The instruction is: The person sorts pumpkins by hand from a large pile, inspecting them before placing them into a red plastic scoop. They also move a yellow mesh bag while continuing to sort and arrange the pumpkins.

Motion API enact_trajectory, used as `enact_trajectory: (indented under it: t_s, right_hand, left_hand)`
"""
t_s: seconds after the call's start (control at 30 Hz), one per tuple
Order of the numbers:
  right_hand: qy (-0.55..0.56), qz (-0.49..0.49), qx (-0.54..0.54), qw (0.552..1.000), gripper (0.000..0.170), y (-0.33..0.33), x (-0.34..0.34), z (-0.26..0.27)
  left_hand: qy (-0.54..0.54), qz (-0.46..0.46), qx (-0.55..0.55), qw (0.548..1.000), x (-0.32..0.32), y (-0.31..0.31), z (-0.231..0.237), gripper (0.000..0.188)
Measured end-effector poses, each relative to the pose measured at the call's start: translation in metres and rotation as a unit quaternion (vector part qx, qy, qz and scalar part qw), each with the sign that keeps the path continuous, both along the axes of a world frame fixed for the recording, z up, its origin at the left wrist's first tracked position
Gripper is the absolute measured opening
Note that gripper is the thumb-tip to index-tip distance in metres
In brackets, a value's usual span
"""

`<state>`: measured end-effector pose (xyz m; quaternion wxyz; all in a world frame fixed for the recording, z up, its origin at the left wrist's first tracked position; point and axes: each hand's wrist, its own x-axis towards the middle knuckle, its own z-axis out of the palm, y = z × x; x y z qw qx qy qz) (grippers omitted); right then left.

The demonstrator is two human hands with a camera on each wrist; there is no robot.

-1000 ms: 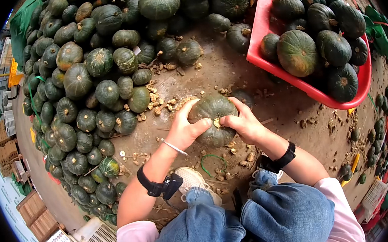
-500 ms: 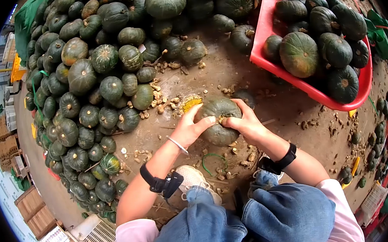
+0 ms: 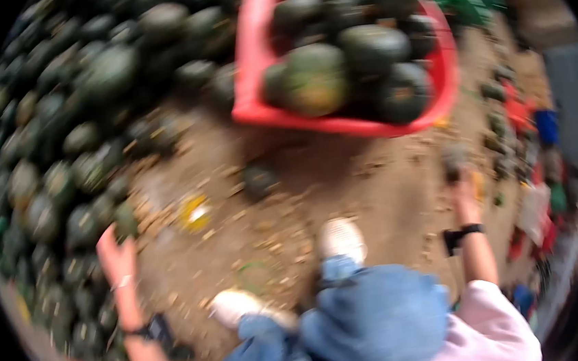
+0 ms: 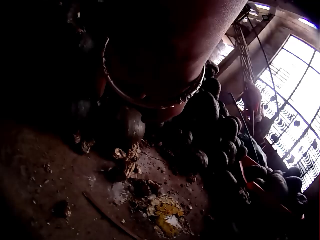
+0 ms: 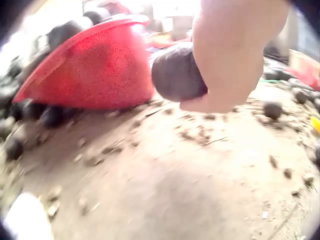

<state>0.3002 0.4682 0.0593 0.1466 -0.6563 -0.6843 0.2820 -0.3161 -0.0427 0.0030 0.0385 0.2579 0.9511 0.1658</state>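
On the right side of the head view, my right hand [image 3: 466,196] grips a dark green pumpkin [image 3: 453,158] out at arm's length. The right wrist view shows this pumpkin [image 5: 176,73] held off the ground, the hand [image 5: 232,57] behind it partly covering it. My left hand [image 3: 117,256] reaches to the edge of the pumpkin pile [image 3: 62,180], with thumb and fingers spread right at a small green pumpkin [image 3: 126,221]. In the dark left wrist view the wrist hides most of the fingers, and a pumpkin [image 4: 134,125] shows just past them.
A red tub [image 3: 360,125] full of pumpkins stands ahead. Between the hands, one pumpkin [image 3: 259,181] sits on the dirt floor near a yellow patch [image 3: 195,213] and scattered dry scraps. More pumpkins [image 3: 497,121] and red and green bags line the right side.
Both hands held one pumpkin together before; now they are far apart. The right hand has carried that pumpkin rightward, the left has moved to the pile, and the head view has turned right.
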Motion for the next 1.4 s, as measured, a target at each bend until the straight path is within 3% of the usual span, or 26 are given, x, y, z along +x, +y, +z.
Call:
enact_trajectory:
  t_s: [0.03,0.1,0.13,0.17,0.2,0.27,0.33,0.4,0.47,0.5,0.53,0.6,0.7,0.77,0.87,0.9,0.97,1.0,1.03,1.1,1.13,1.23,1.37,1.4]
  right_hand:
    - [0.087,-0.083,-0.005,0.993,0.025,0.021,0.038,0.003]
    - [0.358,-0.302,-0.031,0.883,0.027,0.052,0.085,-0.021]
    - [0.405,-0.338,-0.038,0.848,0.028,0.057,0.098,-0.041]
    - [0.461,-0.254,-0.140,0.839,0.027,0.056,0.103,-0.058]
    - [0.414,-0.203,-0.187,0.867,0.024,0.038,0.064,-0.069]
    - [0.319,-0.231,-0.295,0.870,0.025,-0.016,-0.041,-0.074]
    - [0.215,-0.094,-0.371,0.899,0.025,-0.064,-0.128,-0.079]
    - [0.168,0.050,-0.382,0.907,0.029,-0.111,-0.199,-0.075]
    - [0.175,0.183,-0.463,0.850,0.027,-0.144,-0.264,-0.052]
    - [0.185,0.283,-0.445,0.829,0.031,-0.146,-0.272,-0.070]
    - [0.193,0.317,-0.470,0.801,0.034,-0.155,-0.294,-0.060]
    - [0.179,0.363,-0.446,0.798,0.033,-0.168,-0.322,-0.054]
    - [0.188,0.398,-0.423,0.792,0.033,-0.183,-0.355,-0.049]
    - [0.183,0.422,-0.399,0.794,0.032,-0.193,-0.365,-0.048]
    - [0.165,0.439,-0.376,0.800,0.030,-0.210,-0.365,-0.055]
    - [0.140,0.473,-0.348,0.797,0.029,-0.213,-0.361,-0.063]
    - [0.126,0.504,-0.337,0.785,0.029,-0.223,-0.359,-0.059]
    - [0.124,0.514,-0.338,0.779,0.029,-0.226,-0.360,-0.054]
    - [0.124,0.521,-0.341,0.772,0.029,-0.229,-0.361,-0.049]
    - [0.128,0.504,-0.364,0.773,0.030,-0.232,-0.364,-0.042]
    - [0.143,0.496,-0.370,0.773,0.031,-0.233,-0.368,-0.040]
    - [0.189,0.471,-0.401,0.763,0.029,-0.239,-0.382,-0.042]
    - [0.236,0.435,-0.459,0.738,0.023,-0.249,-0.400,-0.029]
    - [0.257,0.428,-0.468,0.729,0.025,-0.252,-0.402,-0.027]
  left_hand:
    - [-0.027,0.029,0.017,0.999,-0.003,0.002,0.003,0.040]
    - [0.032,0.036,0.000,0.999,-0.003,0.003,-0.009,0.039]
    - [0.129,0.006,-0.011,0.992,-0.003,0.001,-0.029,0.049]
    - [0.091,0.043,-0.021,0.995,0.005,0.007,-0.032,0.056]
    - [0.101,0.054,-0.036,0.993,0.011,0.013,-0.032,0.059]
    - [0.101,0.078,-0.059,0.990,0.017,0.024,-0.035,0.068]
    - [0.093,0.119,-0.099,0.983,0.025,0.035,-0.035,0.081]
    - [0.123,0.166,-0.077,0.975,0.026,0.043,-0.046,0.080]
    - [0.129,0.229,-0.043,0.964,0.023,0.055,-0.052,0.076]
    - [0.137,0.249,-0.033,0.958,0.020,0.055,-0.052,0.071]
    - [0.111,0.231,-0.043,0.966,0.016,0.049,-0.044,0.069]
    - [0.068,0.171,-0.038,0.982,0.015,0.027,-0.023,0.063]
    - [-0.148,0.129,0.016,0.980,0.024,0.007,-0.010,0.073]
    - [-0.058,0.096,-0.054,0.992,0.039,0.022,-0.018,0.089]
    - [0.012,0.120,0.023,0.992,0.041,0.050,-0.056,0.099]
    - [0.023,0.135,0.036,0.990,0.041,0.055,-0.058,0.095]
    - [-0.089,0.122,0.119,0.981,0.038,0.053,-0.038,0.086]
    - [-0.308,0.124,0.337,0.881,0.035,0.045,-0.036,0.072]
    - [-0.402,0.104,0.448,0.792,0.034,0.044,-0.031,0.062]
    - [-0.637,0.168,0.558,0.505,0.049,0.037,0.004,0.061]
    - [-0.677,0.168,0.550,0.459,0.051,0.033,0.005,0.067]
    - [-0.725,0.151,0.552,0.384,0.060,0.031,0.016,0.068]
    - [-0.746,0.142,0.508,0.405,0.070,0.033,0.022,0.070]
    - [-0.756,0.129,0.508,0.392,0.072,0.035,0.027,0.060]
